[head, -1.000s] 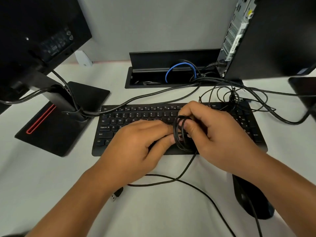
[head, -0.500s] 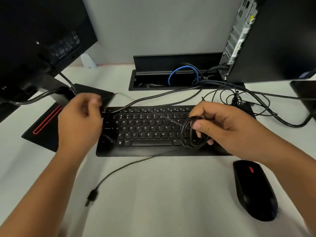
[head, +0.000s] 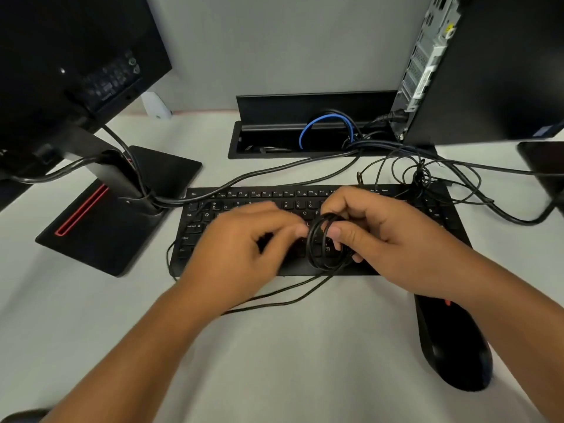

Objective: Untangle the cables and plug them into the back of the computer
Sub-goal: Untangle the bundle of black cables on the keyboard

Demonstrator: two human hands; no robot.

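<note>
Over the keyboard [head: 305, 233], the right hand [head: 378, 236] grips the coiled cable [head: 323, 245], which lies at three o'clock from the blurred left hand [head: 244, 242], whose grip I cannot tell.

A black keyboard [head: 317, 230] is laid on the white desk [head: 274, 361]. A black mouse [head: 454, 346] is seen near its right front corner. A monitor stand [head: 116, 209] is set to its left, and a cable tray [head: 293, 129] behind it.
</note>
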